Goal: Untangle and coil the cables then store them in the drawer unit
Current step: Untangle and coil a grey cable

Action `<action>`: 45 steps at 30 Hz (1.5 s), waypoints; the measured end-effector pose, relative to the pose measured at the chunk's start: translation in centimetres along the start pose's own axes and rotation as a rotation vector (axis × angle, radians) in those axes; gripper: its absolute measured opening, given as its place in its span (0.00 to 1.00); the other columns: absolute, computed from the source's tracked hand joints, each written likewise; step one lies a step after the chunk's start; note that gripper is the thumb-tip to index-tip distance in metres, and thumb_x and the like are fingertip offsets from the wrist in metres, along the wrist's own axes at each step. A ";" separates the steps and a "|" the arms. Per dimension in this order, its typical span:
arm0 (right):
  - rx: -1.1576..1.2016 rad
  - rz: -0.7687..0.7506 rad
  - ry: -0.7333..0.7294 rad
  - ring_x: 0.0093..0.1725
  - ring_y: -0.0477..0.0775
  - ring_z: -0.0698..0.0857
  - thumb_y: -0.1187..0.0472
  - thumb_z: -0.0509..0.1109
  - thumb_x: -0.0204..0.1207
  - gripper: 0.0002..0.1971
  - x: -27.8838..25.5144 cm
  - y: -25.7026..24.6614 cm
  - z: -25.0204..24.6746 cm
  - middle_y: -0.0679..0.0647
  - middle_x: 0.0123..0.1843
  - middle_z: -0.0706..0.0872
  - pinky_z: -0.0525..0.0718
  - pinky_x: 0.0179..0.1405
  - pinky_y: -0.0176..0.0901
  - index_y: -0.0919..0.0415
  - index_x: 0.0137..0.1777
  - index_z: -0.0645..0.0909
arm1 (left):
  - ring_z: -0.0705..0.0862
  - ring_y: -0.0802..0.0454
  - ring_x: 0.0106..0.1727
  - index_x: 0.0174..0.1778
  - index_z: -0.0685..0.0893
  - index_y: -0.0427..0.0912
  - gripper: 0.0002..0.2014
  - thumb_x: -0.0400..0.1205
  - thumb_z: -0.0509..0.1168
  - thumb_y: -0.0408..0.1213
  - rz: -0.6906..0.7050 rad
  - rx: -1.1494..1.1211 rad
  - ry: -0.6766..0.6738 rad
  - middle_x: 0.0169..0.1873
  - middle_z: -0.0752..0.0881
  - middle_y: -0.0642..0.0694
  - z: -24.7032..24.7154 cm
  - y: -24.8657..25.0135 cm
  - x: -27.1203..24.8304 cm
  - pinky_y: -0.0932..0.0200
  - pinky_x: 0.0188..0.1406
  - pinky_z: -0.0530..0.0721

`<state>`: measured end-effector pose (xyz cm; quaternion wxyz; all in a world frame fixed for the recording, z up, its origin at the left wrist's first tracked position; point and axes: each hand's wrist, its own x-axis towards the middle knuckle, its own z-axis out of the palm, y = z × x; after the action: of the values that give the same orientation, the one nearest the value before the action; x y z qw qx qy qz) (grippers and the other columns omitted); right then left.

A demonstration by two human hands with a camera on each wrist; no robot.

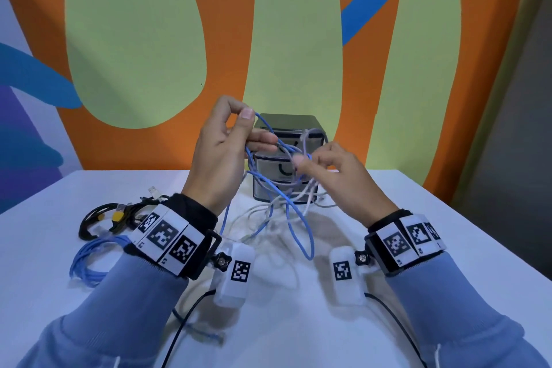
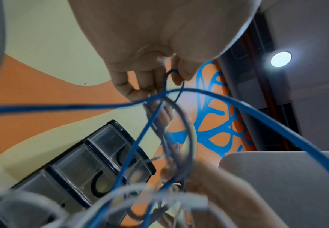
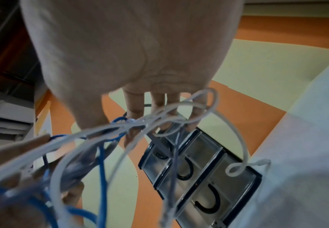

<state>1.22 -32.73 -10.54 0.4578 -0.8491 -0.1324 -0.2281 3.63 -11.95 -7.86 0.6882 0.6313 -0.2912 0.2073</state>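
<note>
A tangle of blue cable (image 1: 295, 218) and white cables (image 1: 310, 140) hangs in the air between my two hands, in front of the drawer unit (image 1: 286, 125). My left hand (image 1: 236, 134) is raised and pinches a loop of the blue cable (image 2: 171, 74) between thumb and fingers. Lower and to the right, my right hand (image 1: 310, 161) pinches the knot where blue and white strands (image 3: 132, 123) cross. Loose loops trail down onto the white table (image 1: 418, 248). The drawer unit (image 2: 93, 166) (image 3: 198, 172) has dark frames and three clear, closed drawers with black curved handles.
On the table at the left lie a coiled blue cable (image 1: 89, 260) and a black cable bundle with yellow plugs (image 1: 110, 218). More white cable (image 1: 268, 209) lies at the foot of the drawer unit. A painted wall (image 1: 149, 39) rises behind the table.
</note>
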 end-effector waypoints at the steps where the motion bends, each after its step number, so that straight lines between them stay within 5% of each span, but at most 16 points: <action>1: -0.005 -0.031 0.011 0.43 0.42 0.81 0.48 0.77 0.82 0.20 0.1 0.3 0.1 0.46 0.46 0.80 0.78 0.47 0.35 0.69 0.43 0.89 | 0.93 0.35 0.37 0.46 0.73 0.43 0.10 0.94 0.59 0.39 -0.034 0.021 0.020 0.41 0.91 0.28 0.0 -0.1 0.1 0.49 0.42 0.87; 4: 0.021 -0.069 0.027 0.46 0.57 0.84 0.59 0.80 0.81 0.04 0.2 0.8 -0.1 0.48 0.42 0.89 0.84 0.54 0.51 0.58 0.50 0.95 | 0.88 0.38 0.32 0.37 0.78 0.37 0.12 0.79 0.62 0.43 -0.072 0.280 0.142 0.35 0.90 0.38 -0.9 -0.6 0.5 0.43 0.39 0.83; 6: 0.042 -0.097 0.033 0.47 0.59 0.87 0.60 0.81 0.80 0.04 0.1 0.7 0.0 0.52 0.44 0.94 0.85 0.58 0.50 0.54 0.52 0.95 | 0.87 0.41 0.41 0.42 0.83 0.42 0.07 0.77 0.65 0.42 -0.065 0.504 0.134 0.37 0.88 0.46 -1.7 -0.9 0.6 0.43 0.45 0.84; 9: 0.043 -0.130 0.078 0.48 0.49 0.90 0.59 0.84 0.77 0.06 0.1 0.5 0.1 0.44 0.44 0.95 0.87 0.57 0.41 0.52 0.53 0.96 | 0.85 0.56 0.51 0.56 0.86 0.57 0.14 0.79 0.70 0.35 -0.031 0.676 -0.082 0.52 0.86 0.55 -1.7 -0.9 0.4 0.58 0.50 0.82; 12: 0.037 -0.155 0.117 0.52 0.43 0.92 0.57 0.86 0.75 0.09 0.1 0.5 -0.1 0.41 0.48 0.95 0.87 0.59 0.40 0.50 0.55 0.96 | 0.84 0.66 0.54 0.56 0.92 0.58 0.08 0.82 0.75 0.46 0.017 0.666 -0.241 0.52 0.88 0.60 -0.6 -0.7 -0.1 0.71 0.50 0.78; 15: 0.079 -0.166 0.079 0.56 0.41 0.92 0.59 0.85 0.77 0.10 0.0 0.4 -0.1 0.42 0.51 0.96 0.87 0.61 0.41 0.52 0.58 0.95 | 0.85 0.61 0.49 0.57 0.94 0.57 0.14 0.80 0.74 0.57 0.107 0.702 -0.236 0.46 0.89 0.58 -0.2 -1.3 -0.2 0.58 0.50 0.81; 20: 0.158 -0.192 -0.015 0.55 0.50 0.94 0.65 0.79 0.81 0.07 -0.2 0.2 0.2 0.50 0.50 0.97 0.88 0.58 0.41 0.59 0.57 0.94 | 0.82 0.61 0.43 0.45 0.88 0.56 0.04 0.84 0.75 0.47 0.102 0.787 -0.232 0.42 0.87 0.57 -0.3 -2.1 0.0 0.51 0.45 0.80; 24: 0.244 -0.077 0.044 0.51 0.57 0.96 0.73 0.77 0.79 0.08 0.2 0.6 0.2 0.56 0.46 0.96 0.92 0.60 0.55 0.60 0.53 0.91 | 0.87 0.50 0.42 0.48 0.82 0.54 0.05 0.90 0.67 0.44 0.087 0.785 -0.110 0.36 0.89 0.55 -0.4 -2.1 0.0 0.42 0.46 0.85; 26: 0.165 -0.024 0.121 0.44 0.58 0.96 0.74 0.76 0.77 0.10 0.4 1.2 0.3 0.57 0.44 0.94 0.94 0.53 0.62 0.58 0.47 0.88 | 0.86 0.47 0.41 0.49 0.81 0.51 0.05 0.91 0.66 0.42 0.064 0.754 -0.033 0.33 0.87 0.54 -0.2 -1.7 -0.1 0.42 0.46 0.84; 29: 0.170 0.063 0.233 0.37 0.58 0.93 0.75 0.70 0.78 0.10 0.7 1.7 0.0 0.61 0.41 0.92 0.91 0.38 0.54 0.59 0.43 0.83 | 0.88 0.47 0.39 0.48 0.80 0.49 0.06 0.91 0.63 0.39 -0.026 0.562 0.122 0.33 0.89 0.51 -0.3 -1.4 0.1 0.41 0.47 0.87; 33: 0.246 0.203 0.351 0.30 0.58 0.83 0.81 0.59 0.76 0.17 1.1 3.4 -1.5 0.61 0.35 0.87 0.86 0.34 0.50 0.61 0.41 0.81 | 0.87 0.47 0.30 0.53 0.77 0.43 0.04 0.93 0.60 0.33 -0.199 0.019 0.433 0.34 0.90 0.41 -2.5 -1.0 1.7 0.44 0.39 0.93; 37: 0.007 0.269 0.385 0.30 0.58 0.79 0.75 0.62 0.70 0.19 1.5 4.9 -2.0 0.61 0.37 0.89 0.76 0.33 0.44 0.50 0.33 0.85 | 0.81 0.48 0.26 0.51 0.74 0.45 0.06 0.94 0.58 0.34 -0.217 -0.004 0.478 0.34 0.83 0.42 -3.3 -1.4 1.7 0.50 0.30 0.87; 40: -0.057 0.345 0.482 0.39 0.60 0.84 0.78 0.62 0.74 0.24 1.7 5.4 -2.7 0.53 0.36 0.90 0.79 0.38 0.44 0.49 0.30 0.87 | 0.82 0.47 0.28 0.49 0.73 0.50 0.08 0.94 0.58 0.36 -0.189 0.045 0.569 0.32 0.83 0.45 -3.5 -1.9 1.9 0.48 0.35 0.86; 43: -0.068 0.430 0.551 0.38 0.64 0.85 0.77 0.59 0.74 0.23 1.6 6.1 -3.4 0.57 0.37 0.91 0.83 0.36 0.49 0.51 0.32 0.88 | 0.86 0.49 0.37 0.51 0.74 0.52 0.06 0.93 0.58 0.39 -0.172 0.098 0.596 0.34 0.89 0.49 -3.5 -1.8 1.9 0.39 0.52 0.89; 45: -0.004 0.433 0.487 0.40 0.61 0.87 0.76 0.59 0.76 0.22 1.7 6.0 -3.4 0.59 0.43 0.93 0.86 0.42 0.54 0.54 0.37 0.91 | 0.85 0.48 0.38 0.53 0.74 0.52 0.04 0.94 0.58 0.41 -0.110 0.113 0.513 0.34 0.90 0.50 -3.1 -1.7 1.6 0.42 0.48 0.87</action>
<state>4.35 -38.86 -12.39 0.5121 -0.7790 0.1649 -0.3221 6.30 -9.19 -8.18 0.7134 0.6105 -0.0606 0.3387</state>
